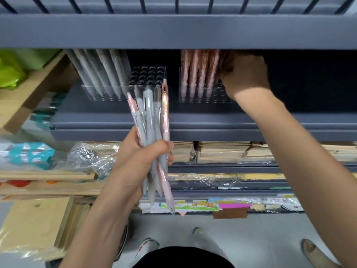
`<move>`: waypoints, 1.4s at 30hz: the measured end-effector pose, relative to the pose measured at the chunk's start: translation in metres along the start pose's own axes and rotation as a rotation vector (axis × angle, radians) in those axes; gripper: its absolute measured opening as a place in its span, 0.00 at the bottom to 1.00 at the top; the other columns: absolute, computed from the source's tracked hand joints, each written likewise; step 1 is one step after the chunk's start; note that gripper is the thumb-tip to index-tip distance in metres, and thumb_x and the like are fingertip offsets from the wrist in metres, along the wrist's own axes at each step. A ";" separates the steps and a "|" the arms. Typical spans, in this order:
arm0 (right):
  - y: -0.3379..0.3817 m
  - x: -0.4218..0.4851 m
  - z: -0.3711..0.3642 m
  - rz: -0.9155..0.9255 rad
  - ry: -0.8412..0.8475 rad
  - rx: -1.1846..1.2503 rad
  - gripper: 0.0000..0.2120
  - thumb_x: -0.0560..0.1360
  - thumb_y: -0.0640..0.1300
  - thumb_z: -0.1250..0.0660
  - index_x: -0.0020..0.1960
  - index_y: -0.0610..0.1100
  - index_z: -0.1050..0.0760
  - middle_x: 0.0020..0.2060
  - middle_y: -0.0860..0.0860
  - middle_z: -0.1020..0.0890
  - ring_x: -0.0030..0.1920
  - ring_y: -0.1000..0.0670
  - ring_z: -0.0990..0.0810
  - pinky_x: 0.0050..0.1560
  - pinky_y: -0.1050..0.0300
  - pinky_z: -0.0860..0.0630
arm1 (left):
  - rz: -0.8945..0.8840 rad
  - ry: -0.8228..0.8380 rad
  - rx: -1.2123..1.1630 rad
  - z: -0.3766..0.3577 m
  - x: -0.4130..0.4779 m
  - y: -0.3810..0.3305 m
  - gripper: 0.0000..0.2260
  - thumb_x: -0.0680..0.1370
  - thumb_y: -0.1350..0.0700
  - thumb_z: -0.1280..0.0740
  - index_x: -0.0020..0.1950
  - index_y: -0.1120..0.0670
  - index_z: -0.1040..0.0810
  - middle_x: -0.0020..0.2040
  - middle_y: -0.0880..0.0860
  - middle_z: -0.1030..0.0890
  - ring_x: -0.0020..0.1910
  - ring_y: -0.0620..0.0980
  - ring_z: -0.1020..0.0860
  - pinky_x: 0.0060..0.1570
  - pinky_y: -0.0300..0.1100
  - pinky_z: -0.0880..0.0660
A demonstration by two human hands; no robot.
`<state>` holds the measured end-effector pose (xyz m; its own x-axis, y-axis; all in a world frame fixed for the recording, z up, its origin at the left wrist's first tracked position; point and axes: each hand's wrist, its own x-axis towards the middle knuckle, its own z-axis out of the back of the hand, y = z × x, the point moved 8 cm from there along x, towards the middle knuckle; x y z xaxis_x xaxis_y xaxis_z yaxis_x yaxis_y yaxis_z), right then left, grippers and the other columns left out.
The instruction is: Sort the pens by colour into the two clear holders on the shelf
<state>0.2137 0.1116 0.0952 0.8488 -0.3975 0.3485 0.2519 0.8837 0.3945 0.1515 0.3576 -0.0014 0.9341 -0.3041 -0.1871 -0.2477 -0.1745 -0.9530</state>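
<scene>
My left hand (139, 157) grips a mixed bundle of grey and pink pens (152, 120) upright in front of the shelf edge. On the shelf stand two clear holders. The left holder (148, 78) carries several grey pens (100, 72) leaning left, with open holes on its right side. The right holder (195, 93) carries several pink pens (199, 70). My right hand (245, 74) reaches into the shelf at the right end of the pink row, its fingers against the pens there; the shadow hides whether it holds one.
A grey shelf board (173, 33) hangs low over the holders. Below the shelf lip (212, 122) lie stacked notebooks (222, 151) and wrapped paper goods. Cardboard boxes (32, 93) and plastic-wrapped items crowd the left. Feet show on the floor below.
</scene>
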 end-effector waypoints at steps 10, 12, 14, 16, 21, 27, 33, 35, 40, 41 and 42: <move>-0.022 -0.035 0.025 -0.073 -0.073 0.518 0.06 0.74 0.44 0.34 0.40 0.51 0.20 0.37 0.55 0.16 0.39 0.54 0.18 0.46 0.59 0.22 | 0.002 0.029 -0.021 -0.013 0.001 0.005 0.17 0.65 0.62 0.28 0.51 0.56 0.25 0.36 0.55 0.21 0.30 0.50 0.22 0.30 0.41 0.24; -0.009 -0.061 0.017 -0.067 0.113 0.741 0.08 0.75 0.47 0.32 0.39 0.48 0.19 0.34 0.51 0.16 0.30 0.56 0.20 0.32 0.61 0.25 | 0.000 0.027 0.000 -0.020 0.000 0.008 0.17 0.64 0.62 0.27 0.51 0.56 0.24 0.36 0.54 0.20 0.30 0.50 0.22 0.31 0.41 0.23; 0.007 -0.084 0.004 -0.029 0.331 0.799 0.09 0.74 0.51 0.29 0.40 0.46 0.18 0.35 0.50 0.15 0.29 0.55 0.20 0.29 0.62 0.25 | -0.008 0.030 0.023 -0.029 0.000 0.011 0.17 0.64 0.62 0.27 0.51 0.55 0.24 0.35 0.55 0.21 0.30 0.50 0.22 0.31 0.41 0.23; 0.016 -0.097 -0.006 -0.028 0.467 0.835 0.10 0.71 0.52 0.26 0.41 0.45 0.18 0.35 0.49 0.15 0.30 0.53 0.18 0.30 0.60 0.24 | -0.014 0.031 0.031 -0.039 -0.001 0.013 0.17 0.64 0.62 0.27 0.52 0.55 0.24 0.34 0.54 0.21 0.31 0.50 0.21 0.31 0.40 0.23; 0.000 -0.100 -0.014 -0.083 0.540 0.905 0.08 0.71 0.46 0.25 0.44 0.41 0.19 0.34 0.47 0.15 0.32 0.51 0.18 0.33 0.58 0.21 | -0.027 0.033 0.011 -0.057 -0.004 0.019 0.18 0.66 0.62 0.27 0.54 0.55 0.23 0.32 0.53 0.20 0.30 0.49 0.21 0.31 0.39 0.23; -0.023 -0.098 -0.012 -0.179 0.495 1.129 0.04 0.75 0.37 0.33 0.45 0.36 0.20 0.34 0.43 0.16 0.33 0.48 0.17 0.34 0.59 0.21 | 0.001 -0.043 -0.102 -0.064 -0.004 0.030 0.15 0.68 0.59 0.27 0.53 0.55 0.25 0.32 0.53 0.19 0.30 0.49 0.21 0.31 0.39 0.23; -0.061 -0.071 0.020 -0.180 0.075 1.242 0.04 0.74 0.35 0.35 0.48 0.37 0.23 0.34 0.46 0.16 0.35 0.46 0.17 0.38 0.57 0.20 | 0.006 -0.102 -0.139 -0.055 -0.004 0.033 0.14 0.69 0.60 0.27 0.52 0.54 0.24 0.34 0.52 0.20 0.31 0.49 0.21 0.27 0.39 0.25; -0.066 -0.060 0.031 -0.126 -0.043 1.233 0.04 0.74 0.34 0.34 0.48 0.39 0.24 0.36 0.48 0.16 0.38 0.46 0.15 0.41 0.57 0.19 | 0.003 -0.118 -0.145 -0.051 -0.005 0.033 0.13 0.69 0.61 0.27 0.51 0.53 0.24 0.34 0.53 0.21 0.30 0.48 0.21 0.26 0.40 0.26; -0.058 -0.040 0.040 0.023 -0.214 1.213 0.05 0.75 0.34 0.34 0.48 0.42 0.26 0.40 0.44 0.17 0.40 0.43 0.16 0.44 0.54 0.19 | 0.004 -0.147 -0.178 -0.044 -0.007 0.032 0.15 0.68 0.60 0.28 0.53 0.56 0.25 0.34 0.52 0.21 0.30 0.48 0.21 0.25 0.40 0.25; -0.056 -0.037 0.039 0.047 -0.236 1.180 0.05 0.75 0.35 0.34 0.48 0.43 0.26 0.41 0.45 0.17 0.40 0.43 0.16 0.45 0.53 0.19 | 0.000 -0.148 -0.177 -0.043 -0.008 0.032 0.15 0.68 0.60 0.28 0.53 0.56 0.25 0.34 0.52 0.21 0.30 0.48 0.21 0.25 0.40 0.25; -0.055 -0.035 0.038 0.061 -0.261 1.121 0.06 0.75 0.37 0.33 0.48 0.46 0.27 0.40 0.46 0.17 0.41 0.45 0.15 0.46 0.51 0.19 | -0.005 -0.147 -0.176 -0.042 -0.008 0.032 0.15 0.68 0.60 0.28 0.52 0.56 0.25 0.34 0.52 0.21 0.30 0.48 0.21 0.26 0.40 0.25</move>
<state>0.1525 0.0677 0.0937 0.6906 -0.5159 0.5069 -0.4519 0.2394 0.8594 0.1252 0.3157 -0.0203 0.9597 -0.1655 -0.2271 -0.2717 -0.3406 -0.9001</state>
